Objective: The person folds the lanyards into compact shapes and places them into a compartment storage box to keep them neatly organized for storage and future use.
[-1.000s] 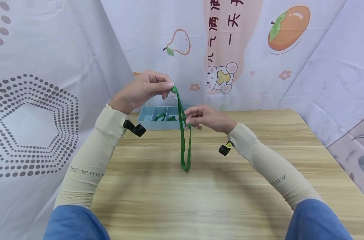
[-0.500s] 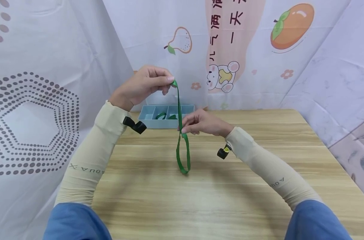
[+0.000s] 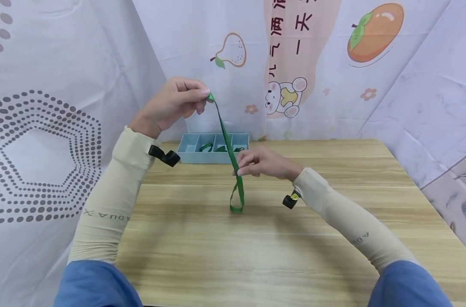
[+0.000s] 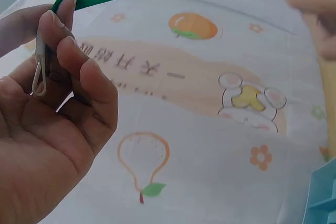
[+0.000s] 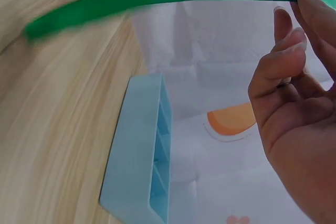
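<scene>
A green lanyard (image 3: 228, 141) hangs slantwise over the table, its upper end pinched between the thumb and fingers of my left hand (image 3: 169, 104). A pale hook-shaped clip (image 4: 40, 74) shows within that hand in the left wrist view. Farther down the strap, my right hand (image 3: 269, 164) pinches it between thumb and index finger, the other fingers loosely bent. Below the right hand the lanyard ends in a small loop near the tabletop. The strap between the hands looks fairly taut.
Behind the hands, a light blue divided box (image 3: 208, 158) stands at the table's back edge, with green strap pieces (image 3: 207, 147) in some compartments. A printed curtain (image 3: 325, 106) rises right behind the wooden table (image 3: 256, 260).
My left hand has risen and moved left with the lanyard's end. My right hand has gone from beside the strap to pinching it, lower down. The hanging loop has become smaller.
</scene>
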`<state>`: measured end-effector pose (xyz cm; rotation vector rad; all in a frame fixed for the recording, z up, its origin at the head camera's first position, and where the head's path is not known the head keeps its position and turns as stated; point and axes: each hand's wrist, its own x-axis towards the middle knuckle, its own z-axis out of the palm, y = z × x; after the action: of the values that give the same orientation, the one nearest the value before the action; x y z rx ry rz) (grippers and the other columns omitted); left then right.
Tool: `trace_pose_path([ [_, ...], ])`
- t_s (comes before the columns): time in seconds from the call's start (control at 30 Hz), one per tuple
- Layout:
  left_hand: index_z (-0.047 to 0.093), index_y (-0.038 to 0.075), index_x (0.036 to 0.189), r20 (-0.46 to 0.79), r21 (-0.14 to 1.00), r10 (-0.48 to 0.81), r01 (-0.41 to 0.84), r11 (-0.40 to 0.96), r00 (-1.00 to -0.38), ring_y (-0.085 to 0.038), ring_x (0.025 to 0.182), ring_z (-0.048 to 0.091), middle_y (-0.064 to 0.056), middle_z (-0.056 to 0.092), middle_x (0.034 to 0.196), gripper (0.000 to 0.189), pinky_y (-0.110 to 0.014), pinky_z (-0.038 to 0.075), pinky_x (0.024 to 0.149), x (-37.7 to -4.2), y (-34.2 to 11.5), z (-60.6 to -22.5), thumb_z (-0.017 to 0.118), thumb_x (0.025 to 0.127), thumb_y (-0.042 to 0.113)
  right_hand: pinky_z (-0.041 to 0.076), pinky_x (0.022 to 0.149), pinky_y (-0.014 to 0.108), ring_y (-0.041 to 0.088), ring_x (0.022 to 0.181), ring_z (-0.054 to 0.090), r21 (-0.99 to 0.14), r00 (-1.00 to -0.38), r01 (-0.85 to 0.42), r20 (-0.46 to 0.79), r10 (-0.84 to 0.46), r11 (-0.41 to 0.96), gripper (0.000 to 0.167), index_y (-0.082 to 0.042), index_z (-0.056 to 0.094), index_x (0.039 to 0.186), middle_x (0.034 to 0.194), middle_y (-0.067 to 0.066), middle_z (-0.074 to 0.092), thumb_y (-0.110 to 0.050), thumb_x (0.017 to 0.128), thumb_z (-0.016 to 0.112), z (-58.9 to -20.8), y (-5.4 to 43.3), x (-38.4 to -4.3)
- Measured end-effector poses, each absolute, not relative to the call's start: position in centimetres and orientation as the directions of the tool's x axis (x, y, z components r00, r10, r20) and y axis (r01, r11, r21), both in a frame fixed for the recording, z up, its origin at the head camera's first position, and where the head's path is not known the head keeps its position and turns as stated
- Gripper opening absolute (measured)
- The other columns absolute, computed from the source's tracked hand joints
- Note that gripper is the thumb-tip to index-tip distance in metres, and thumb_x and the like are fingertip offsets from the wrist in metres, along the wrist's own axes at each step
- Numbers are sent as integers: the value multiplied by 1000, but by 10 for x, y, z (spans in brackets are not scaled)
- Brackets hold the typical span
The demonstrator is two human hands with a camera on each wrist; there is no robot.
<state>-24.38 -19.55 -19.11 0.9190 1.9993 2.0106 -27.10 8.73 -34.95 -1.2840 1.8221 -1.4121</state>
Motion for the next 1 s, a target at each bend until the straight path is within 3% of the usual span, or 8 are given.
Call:
trace_pose_path([
  [0.07, 72, -5, 86, 305, 950, 495, 298, -97, -813, -21, 64, 50, -9, 57, 68, 19, -25, 38, 53, -247, -204, -195, 63, 101, 2, 41, 65, 29, 22, 76, 48, -926, -450, -376, 146, -881, 38, 11, -9, 82, 102, 98, 12, 60, -12, 99, 72, -352, 93, -271],
  [0.23, 72, -7, 85, 215, 976, 404, 214, -49, -889, -23, 71, 52, -9, 61, 75, 23, -30, 47, 68, -253, -230, -215, 65, 102, 6, 39, 63, 30, 19, 69, 45, -940, -535, -326, 99, -839, 97, 18, -3, 79, 110, 103, 11, 66, -16, 99, 72, -351, 115, -271],
  [0.4, 78, -1, 98, 33, 996, 356, 63, 71, -934, -20, 80, 58, -6, 68, 87, 17, -31, 49, 77, -259, -246, -260, 65, 103, 10, 39, 61, 26, 17, 68, 46, -960, -577, -280, 176, -797, -10, 17, 0, 76, 113, 104, 8, 70, -9, 101, 68, -330, 136, -274],
  [0.6, 73, 2, 113, -92, 989, 388, -40, 140, -917, -21, 85, 57, -7, 63, 96, 17, -33, 49, 80, -263, -234, -319, 63, 104, 12, 40, 58, 24, 17, 67, 47, -923, -582, -313, 374, -722, -226, 17, -1, 78, 107, 95, 6, 71, 2, 101, 63, -295, 146, -273],
  [0.83, 65, 12, 116, -127, 992, 462, -117, 50, -878, -24, 89, 61, -10, 63, 99, 11, -36, 50, 82, -265, -183, -365, 59, 106, 14, 38, 55, 27, 20, 64, 44, -878, -617, -372, 476, -627, -301, 14, 3, 76, 107, 94, 9, 69, 2, 100, 65, -270, 141, -262],
  [1.0, 63, 11, 126, -93, 995, 530, -68, 67, -843, -27, 110, 63, -12, 65, 118, 24, -41, 51, 96, -261, -150, -378, 60, 107, 25, 36, 55, 26, 19, 63, 43, -864, -646, -377, 504, -574, -334, 14, 1, 77, 109, 98, 7, 65, -1, 100, 66, -261, 134, -256],
])
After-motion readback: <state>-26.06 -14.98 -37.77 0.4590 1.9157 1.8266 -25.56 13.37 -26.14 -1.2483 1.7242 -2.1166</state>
